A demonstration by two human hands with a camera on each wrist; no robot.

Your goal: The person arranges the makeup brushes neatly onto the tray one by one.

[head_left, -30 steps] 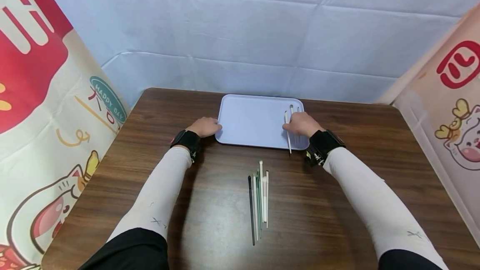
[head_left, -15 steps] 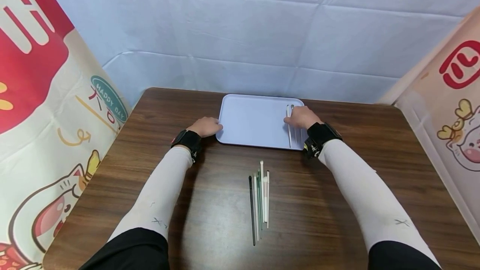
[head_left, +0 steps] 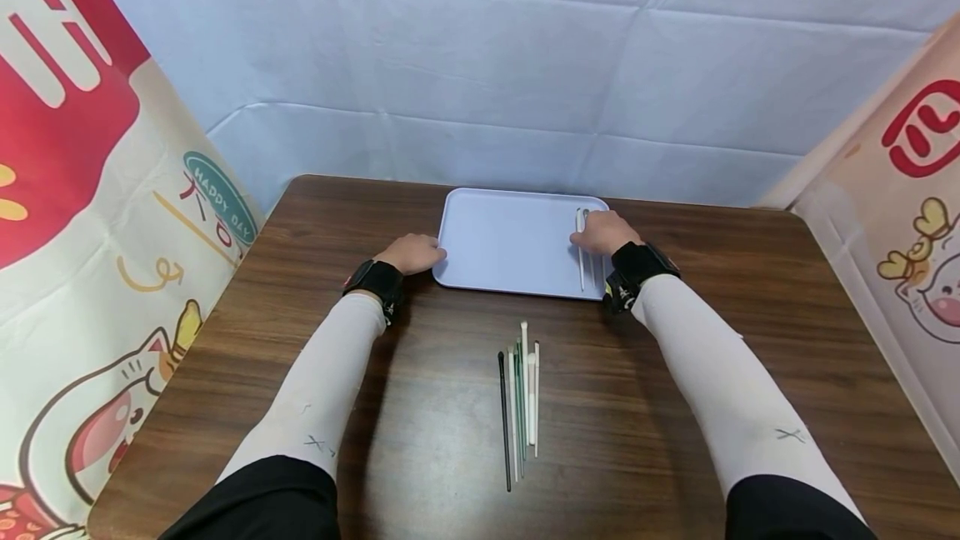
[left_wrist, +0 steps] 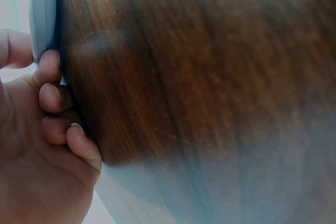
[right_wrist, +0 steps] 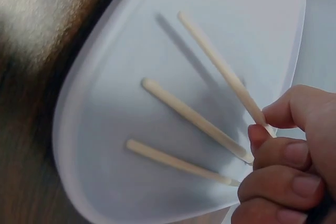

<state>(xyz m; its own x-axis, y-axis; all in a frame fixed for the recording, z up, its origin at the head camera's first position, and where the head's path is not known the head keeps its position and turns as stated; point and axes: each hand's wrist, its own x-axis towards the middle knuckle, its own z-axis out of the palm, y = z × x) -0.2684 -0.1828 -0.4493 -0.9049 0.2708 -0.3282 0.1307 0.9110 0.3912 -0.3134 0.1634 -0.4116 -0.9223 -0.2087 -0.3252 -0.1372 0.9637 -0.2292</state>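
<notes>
A white rectangular tray (head_left: 510, 242) lies at the far side of the table. My left hand (head_left: 410, 254) pinches its left edge; in the left wrist view the thumb is above the rim (left_wrist: 44, 17) and the curled fingers press at its side. Over the tray's right end, my right hand (head_left: 604, 233) pinches a slim pale-handled paintbrush (right_wrist: 220, 69) between thumb and forefinger. That handle is slightly raised, with its shadow on the tray; its tip is hidden by the hand. Two similar brushes, one in the middle (right_wrist: 194, 118) and one lower (right_wrist: 178, 163), lie on the tray.
In front of the tray, several thin brushes lie roughly parallel on the brown wooden table (head_left: 420, 407), among them a black one (head_left: 504, 423) and a green one (head_left: 519, 398). A pale cloth (head_left: 480, 65) hangs behind, with printed cloths at both sides.
My right hand has moved slightly away from me, carrying the paintbrush from across the tray's front rim to within the tray. The left hand stays at the tray's edge.
</notes>
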